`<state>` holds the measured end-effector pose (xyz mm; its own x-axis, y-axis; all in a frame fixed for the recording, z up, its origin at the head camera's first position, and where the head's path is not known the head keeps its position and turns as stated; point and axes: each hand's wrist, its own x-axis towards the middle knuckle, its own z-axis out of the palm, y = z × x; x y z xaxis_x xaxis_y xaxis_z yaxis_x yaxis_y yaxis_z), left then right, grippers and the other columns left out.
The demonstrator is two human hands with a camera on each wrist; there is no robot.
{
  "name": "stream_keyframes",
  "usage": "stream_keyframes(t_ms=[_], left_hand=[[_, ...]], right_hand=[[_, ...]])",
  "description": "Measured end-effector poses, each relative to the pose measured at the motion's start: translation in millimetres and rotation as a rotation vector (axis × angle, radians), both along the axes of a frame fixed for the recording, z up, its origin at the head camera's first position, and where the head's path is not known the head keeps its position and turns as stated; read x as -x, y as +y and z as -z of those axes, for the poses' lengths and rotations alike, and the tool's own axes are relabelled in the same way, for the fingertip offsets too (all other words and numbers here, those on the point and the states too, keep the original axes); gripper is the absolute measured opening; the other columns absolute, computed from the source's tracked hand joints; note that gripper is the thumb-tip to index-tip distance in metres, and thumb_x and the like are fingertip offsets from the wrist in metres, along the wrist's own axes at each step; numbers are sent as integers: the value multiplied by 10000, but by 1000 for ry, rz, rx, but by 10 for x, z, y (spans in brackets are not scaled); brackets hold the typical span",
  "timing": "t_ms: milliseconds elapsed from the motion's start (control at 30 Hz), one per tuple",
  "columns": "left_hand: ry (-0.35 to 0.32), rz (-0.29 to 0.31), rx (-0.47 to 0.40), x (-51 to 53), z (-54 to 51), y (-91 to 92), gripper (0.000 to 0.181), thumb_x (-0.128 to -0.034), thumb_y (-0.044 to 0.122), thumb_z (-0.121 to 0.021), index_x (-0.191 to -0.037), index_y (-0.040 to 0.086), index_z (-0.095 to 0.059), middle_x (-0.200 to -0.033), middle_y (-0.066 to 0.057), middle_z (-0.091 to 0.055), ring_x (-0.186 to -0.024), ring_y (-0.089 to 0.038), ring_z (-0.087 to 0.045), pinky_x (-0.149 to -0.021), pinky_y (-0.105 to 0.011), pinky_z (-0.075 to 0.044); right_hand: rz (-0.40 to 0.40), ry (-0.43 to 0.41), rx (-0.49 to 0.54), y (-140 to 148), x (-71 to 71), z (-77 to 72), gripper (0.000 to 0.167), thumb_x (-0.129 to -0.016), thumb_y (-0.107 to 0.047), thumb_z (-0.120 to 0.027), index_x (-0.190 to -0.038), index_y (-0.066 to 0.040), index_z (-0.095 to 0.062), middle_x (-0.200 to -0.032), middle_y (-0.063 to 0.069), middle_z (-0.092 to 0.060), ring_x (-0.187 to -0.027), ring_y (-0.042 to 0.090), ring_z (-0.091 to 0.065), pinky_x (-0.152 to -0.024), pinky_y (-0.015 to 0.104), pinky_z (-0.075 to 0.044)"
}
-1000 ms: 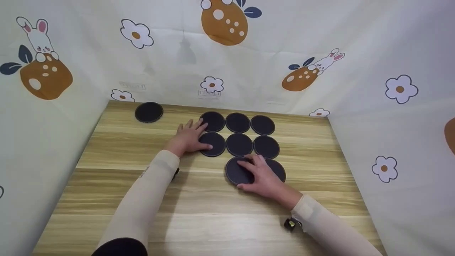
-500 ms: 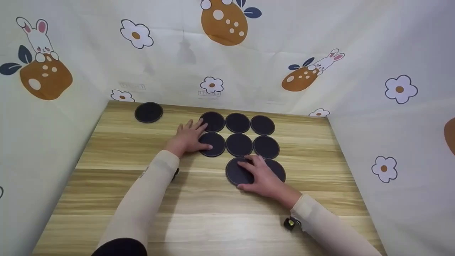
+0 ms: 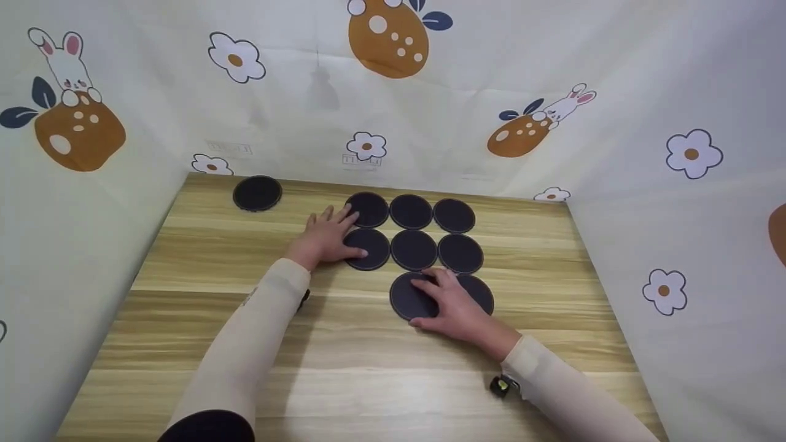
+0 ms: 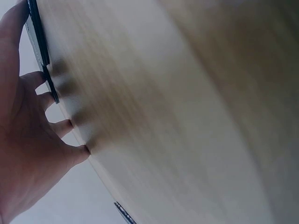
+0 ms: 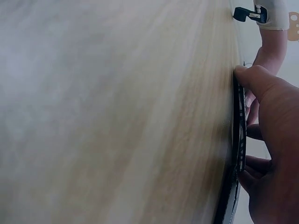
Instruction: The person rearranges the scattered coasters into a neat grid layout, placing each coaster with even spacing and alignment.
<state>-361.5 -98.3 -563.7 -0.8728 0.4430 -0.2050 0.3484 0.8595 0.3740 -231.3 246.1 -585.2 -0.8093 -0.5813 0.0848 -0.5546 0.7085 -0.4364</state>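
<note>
Round black coasters with stitched rims lie on a wooden table, two full rows of three at the back and two more in front. My left hand (image 3: pixel 323 238) is spread at the left side of these rows. Its fingers rest on the back-left coaster (image 3: pixel 371 209), and the thumb touches the coaster (image 3: pixel 376 240) in front of it. With my right hand (image 3: pixel 457 307) I hold the front coaster (image 3: pixel 405 298) by its edges, thumb at the near rim and fingertips at the far rim. That hand partly covers the neighbouring front-right coaster (image 3: pixel 484 291).
A separate coaster (image 3: pixel 257 193) lies at the table's back-left corner. Patterned cloth (image 3: pixel 295 110) with rabbits and flowers surrounds the wooden table (image 3: pixel 368 380) on the back and both sides. A small dark device (image 3: pixel 500 385) is strapped at my right wrist.
</note>
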Motion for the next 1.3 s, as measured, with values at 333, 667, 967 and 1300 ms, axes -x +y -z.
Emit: stream_keyframes(t_ms=[333, 667, 967, 1300], left_hand=[[-21, -1, -20, 29, 31, -10, 1088, -974, 707, -714, -1777, 149, -238, -1855, -141, -83, -1670, -528, -42, -1288, -779, -52], [-21, -7, -6, 54, 86, -21, 1086, -980, 724, -693, -1783, 169, -218, -1861, -109, -67, -1677, -507, -36, -1295, -767, -52], [1, -4, 3, 6, 12, 9, 1058, -995, 693, -697, -1778, 154, -235, -1854, -133, -96, -1672, -519, -64, -1296, -764, -69], [-35, -10, -6, 9, -5, 8, 1061, -998, 674, -698, -1783, 154, -208, -1857, -134, -60, -1676, -513, -22, -1301, -755, -38]], right_hand=[[13, -9, 9, 13, 4, 15, 822, -902, -554, -898, -1556, -126, -643, -1622, 181, -483, -1447, 358, -457, -1162, 531, -482], [11, -7, -1, 12, 12, 32, 834, -897, -553, -903, -1553, -110, -639, -1611, 179, -480, -1448, 365, -449, -1163, 531, -479], [0, 25, 13, 28, -3, 9, 850, -879, -575, -911, -1538, -103, -655, -1598, 179, -495, -1436, 351, -453, -1155, 535, -487], [14, 40, 76, 94, 9, -62, 780, -873, -521, -938, -1474, -89, -693, -1590, 206, -515, -1451, 380, -451, -1182, 543, -464]])
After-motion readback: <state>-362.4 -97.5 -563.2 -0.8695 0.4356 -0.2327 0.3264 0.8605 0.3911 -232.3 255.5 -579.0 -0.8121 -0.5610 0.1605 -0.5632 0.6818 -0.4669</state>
